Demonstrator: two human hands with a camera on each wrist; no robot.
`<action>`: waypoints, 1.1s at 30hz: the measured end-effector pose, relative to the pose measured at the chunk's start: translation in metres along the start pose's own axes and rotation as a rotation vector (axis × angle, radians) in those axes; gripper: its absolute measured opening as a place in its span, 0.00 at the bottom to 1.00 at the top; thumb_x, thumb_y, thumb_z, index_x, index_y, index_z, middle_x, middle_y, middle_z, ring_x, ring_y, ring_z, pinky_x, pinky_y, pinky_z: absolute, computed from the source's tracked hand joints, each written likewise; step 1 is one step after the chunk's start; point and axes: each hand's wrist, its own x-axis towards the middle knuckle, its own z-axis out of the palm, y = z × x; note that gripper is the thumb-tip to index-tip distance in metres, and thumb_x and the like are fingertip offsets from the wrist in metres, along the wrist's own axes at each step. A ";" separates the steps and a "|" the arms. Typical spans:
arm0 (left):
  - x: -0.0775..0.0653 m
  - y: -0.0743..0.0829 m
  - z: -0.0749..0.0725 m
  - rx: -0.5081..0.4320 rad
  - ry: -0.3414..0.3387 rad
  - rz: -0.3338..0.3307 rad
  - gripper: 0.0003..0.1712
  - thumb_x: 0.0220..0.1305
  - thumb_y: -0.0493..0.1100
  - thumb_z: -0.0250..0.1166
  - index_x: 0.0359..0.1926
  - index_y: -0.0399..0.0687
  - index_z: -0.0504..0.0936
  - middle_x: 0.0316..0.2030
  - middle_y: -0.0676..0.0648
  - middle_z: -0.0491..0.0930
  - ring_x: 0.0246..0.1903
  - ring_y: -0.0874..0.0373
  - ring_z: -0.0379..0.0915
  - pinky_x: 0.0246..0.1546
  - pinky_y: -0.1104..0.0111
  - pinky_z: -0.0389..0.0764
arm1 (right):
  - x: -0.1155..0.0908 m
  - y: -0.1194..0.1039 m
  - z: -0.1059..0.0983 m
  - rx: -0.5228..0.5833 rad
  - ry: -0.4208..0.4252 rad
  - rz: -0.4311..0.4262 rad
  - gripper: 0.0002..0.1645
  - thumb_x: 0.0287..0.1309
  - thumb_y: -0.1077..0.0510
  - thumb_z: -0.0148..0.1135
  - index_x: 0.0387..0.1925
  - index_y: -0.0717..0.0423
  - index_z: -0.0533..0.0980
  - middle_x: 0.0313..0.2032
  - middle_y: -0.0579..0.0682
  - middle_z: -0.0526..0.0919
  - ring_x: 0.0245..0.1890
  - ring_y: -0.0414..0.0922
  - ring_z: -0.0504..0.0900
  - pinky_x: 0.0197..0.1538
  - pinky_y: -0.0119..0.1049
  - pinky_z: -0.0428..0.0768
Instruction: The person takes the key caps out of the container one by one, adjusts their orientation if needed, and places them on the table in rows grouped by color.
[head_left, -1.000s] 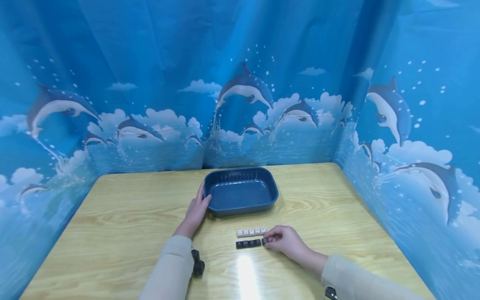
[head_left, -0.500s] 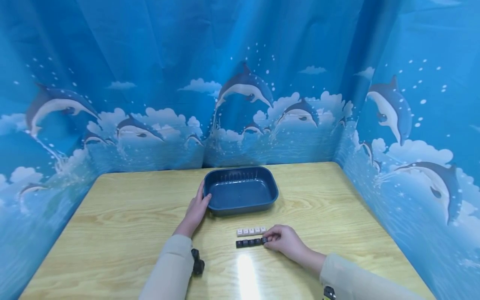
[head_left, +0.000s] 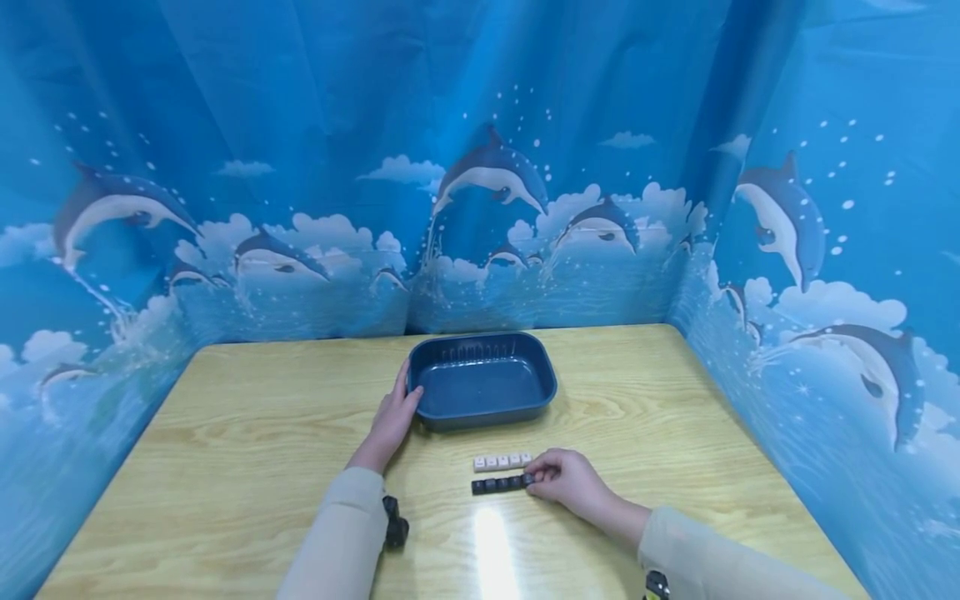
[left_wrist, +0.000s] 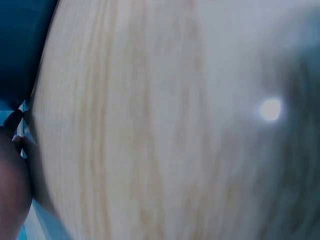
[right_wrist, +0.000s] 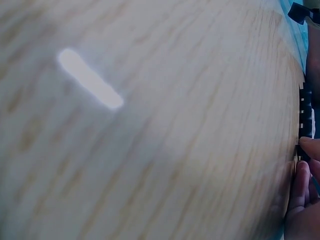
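My left hand (head_left: 393, 414) holds the left side of a dark blue rectangular tray (head_left: 486, 416), thumb at the rim and fingers along the outer wall. Nearer to me lie two short parallel rows of keyboard keycaps: white keycaps (head_left: 491, 462) behind, black keycaps (head_left: 491, 485) in front. The right hand (head_left: 573, 482) pinches the keycap (head_left: 528, 479) at the right end of the black row, which touches its neighbour. In the right wrist view the black row (right_wrist: 305, 115) runs along the right edge, with fingertips (right_wrist: 310, 146) at its end. Only part of the left hand shows in the left wrist view.
The wooden table (head_left: 262, 450) carries the tray and both rows. A blue dolphin-print curtain (head_left: 337, 167) surrounds its back and sides. A bright light reflection lies on the tabletop in front of the black row.
The right hand has slid the last black keycap slightly left, closing the gap to the row. The left hand and the tray have stayed in place.
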 end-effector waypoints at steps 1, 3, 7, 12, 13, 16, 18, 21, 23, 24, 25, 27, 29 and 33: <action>0.000 0.000 0.000 0.000 0.001 0.000 0.39 0.74 0.58 0.43 0.78 0.65 0.37 0.74 0.36 0.47 0.71 0.34 0.41 0.66 0.36 0.45 | 0.000 0.000 0.000 0.001 -0.001 -0.002 0.13 0.42 0.68 0.74 0.35 0.61 0.84 0.26 0.45 0.79 0.26 0.41 0.77 0.29 0.30 0.79; -0.001 0.000 -0.001 0.001 -0.003 0.002 0.38 0.74 0.58 0.43 0.78 0.66 0.36 0.75 0.37 0.47 0.71 0.35 0.41 0.66 0.36 0.45 | 0.000 0.000 0.001 0.001 -0.004 -0.009 0.13 0.42 0.68 0.74 0.35 0.61 0.84 0.26 0.45 0.79 0.26 0.41 0.77 0.29 0.30 0.79; -0.001 0.000 -0.001 0.003 -0.001 0.004 0.39 0.74 0.58 0.44 0.78 0.65 0.37 0.75 0.37 0.47 0.71 0.35 0.41 0.67 0.37 0.45 | 0.000 -0.001 0.001 0.006 -0.007 -0.016 0.13 0.42 0.69 0.74 0.35 0.61 0.84 0.25 0.45 0.79 0.26 0.41 0.77 0.29 0.30 0.79; 0.000 -0.001 -0.001 0.018 0.005 0.001 0.39 0.74 0.58 0.44 0.78 0.63 0.37 0.74 0.36 0.47 0.71 0.34 0.42 0.66 0.37 0.46 | 0.000 -0.001 0.001 0.010 -0.007 -0.020 0.14 0.41 0.69 0.74 0.35 0.62 0.84 0.26 0.46 0.79 0.26 0.41 0.76 0.29 0.30 0.78; 0.000 -0.002 -0.001 0.019 0.005 -0.001 0.39 0.74 0.57 0.44 0.78 0.62 0.37 0.74 0.36 0.47 0.71 0.34 0.42 0.66 0.37 0.46 | 0.000 -0.001 0.002 0.011 -0.008 -0.018 0.14 0.41 0.69 0.74 0.35 0.62 0.84 0.26 0.46 0.79 0.26 0.41 0.76 0.29 0.30 0.78; 0.001 -0.003 -0.001 0.013 0.012 -0.008 0.39 0.74 0.57 0.45 0.78 0.63 0.38 0.74 0.37 0.48 0.71 0.34 0.41 0.66 0.36 0.45 | 0.001 -0.001 0.002 0.014 -0.013 -0.015 0.15 0.42 0.68 0.75 0.36 0.61 0.84 0.26 0.46 0.79 0.27 0.42 0.76 0.29 0.30 0.78; 0.003 -0.004 -0.002 -0.001 0.019 -0.004 0.39 0.74 0.56 0.46 0.78 0.61 0.38 0.74 0.38 0.49 0.72 0.35 0.41 0.67 0.37 0.44 | 0.002 -0.002 0.002 0.018 -0.019 -0.014 0.15 0.42 0.68 0.75 0.36 0.62 0.84 0.27 0.47 0.79 0.27 0.42 0.76 0.29 0.30 0.78; 0.005 -0.005 -0.003 -0.034 0.015 0.004 0.40 0.74 0.54 0.47 0.78 0.58 0.39 0.74 0.37 0.50 0.72 0.36 0.41 0.68 0.39 0.44 | 0.004 -0.001 0.001 0.030 -0.035 -0.005 0.16 0.42 0.68 0.74 0.38 0.62 0.83 0.27 0.46 0.80 0.28 0.43 0.77 0.31 0.30 0.79; 0.005 -0.005 -0.004 -0.042 0.001 0.012 0.40 0.74 0.53 0.47 0.78 0.56 0.38 0.73 0.35 0.49 0.72 0.36 0.42 0.68 0.41 0.44 | 0.005 0.000 0.000 0.043 -0.045 0.007 0.17 0.42 0.68 0.74 0.39 0.62 0.83 0.28 0.47 0.81 0.29 0.43 0.78 0.32 0.31 0.80; 0.005 -0.005 -0.005 -0.043 -0.010 0.013 0.40 0.74 0.54 0.47 0.78 0.57 0.38 0.73 0.34 0.49 0.72 0.37 0.42 0.68 0.41 0.44 | 0.006 0.000 0.000 0.053 -0.049 0.014 0.17 0.43 0.68 0.74 0.39 0.62 0.83 0.29 0.47 0.81 0.29 0.43 0.78 0.32 0.31 0.80; 0.005 -0.005 -0.007 -0.045 -0.025 0.013 0.40 0.74 0.54 0.48 0.78 0.57 0.37 0.73 0.33 0.48 0.72 0.36 0.42 0.69 0.42 0.44 | 0.006 -0.001 -0.001 0.057 -0.053 0.010 0.17 0.43 0.68 0.74 0.40 0.63 0.83 0.29 0.47 0.81 0.30 0.44 0.78 0.32 0.31 0.80; 0.006 -0.005 -0.009 -0.045 -0.053 0.015 0.41 0.74 0.55 0.48 0.78 0.56 0.36 0.73 0.31 0.46 0.71 0.35 0.43 0.68 0.42 0.45 | 0.007 -0.003 -0.004 0.059 -0.060 0.007 0.17 0.44 0.68 0.73 0.40 0.63 0.83 0.30 0.48 0.81 0.31 0.44 0.79 0.33 0.31 0.81; 0.008 -0.004 -0.013 -0.051 -0.073 0.016 0.42 0.74 0.56 0.48 0.78 0.57 0.35 0.73 0.31 0.46 0.71 0.35 0.43 0.68 0.42 0.45 | 0.008 -0.007 -0.008 0.042 -0.064 -0.008 0.16 0.46 0.68 0.72 0.41 0.63 0.82 0.31 0.48 0.81 0.31 0.44 0.79 0.33 0.32 0.81; 0.011 0.004 -0.021 -0.068 -0.098 0.007 0.44 0.73 0.60 0.48 0.78 0.58 0.35 0.74 0.34 0.44 0.71 0.36 0.44 0.68 0.41 0.47 | 0.016 -0.019 -0.021 -0.072 -0.049 -0.095 0.15 0.48 0.65 0.72 0.42 0.61 0.83 0.32 0.48 0.82 0.32 0.42 0.78 0.34 0.32 0.81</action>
